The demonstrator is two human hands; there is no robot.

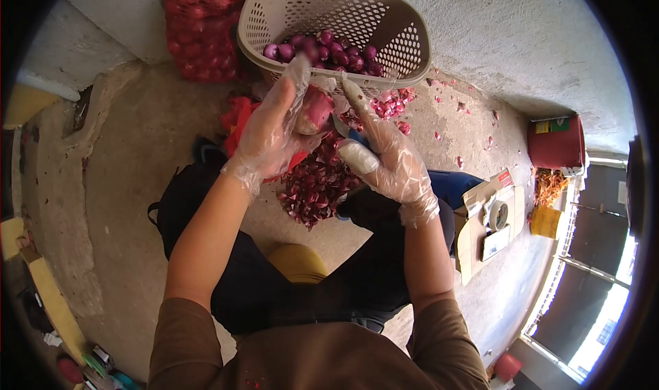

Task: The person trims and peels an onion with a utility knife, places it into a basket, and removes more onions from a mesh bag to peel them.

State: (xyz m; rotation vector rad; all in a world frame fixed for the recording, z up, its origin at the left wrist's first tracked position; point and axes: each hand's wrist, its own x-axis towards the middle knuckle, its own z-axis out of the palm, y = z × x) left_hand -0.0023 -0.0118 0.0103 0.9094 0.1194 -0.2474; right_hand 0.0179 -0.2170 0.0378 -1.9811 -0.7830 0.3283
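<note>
Both of my hands wear clear plastic gloves above a heap of red onion skins (316, 191). My left hand (264, 133) is closed around a large red onion (316, 110), its thumb pointing up. Facing it, my right hand (395, 160) has its thumb and index finger stretched out with pale wrapping on them, its other fingers curled. A thin greyish blade, seemingly a knife (340, 125), shows beside that hand; its handle is hidden. Just beyond, peeled onions (350, 59) lie in a beige plastic basket (405, 80). A blurred purple shape hangs above my left thumb.
A red mesh sack of onions (206, 33) stands left of the basket, against the wall. Red netting (237, 119) lies by the skins. To the right are a cardboard piece (470, 249) with a tape roll (498, 215), and a dark red bucket (556, 143). Skin scraps dot the floor.
</note>
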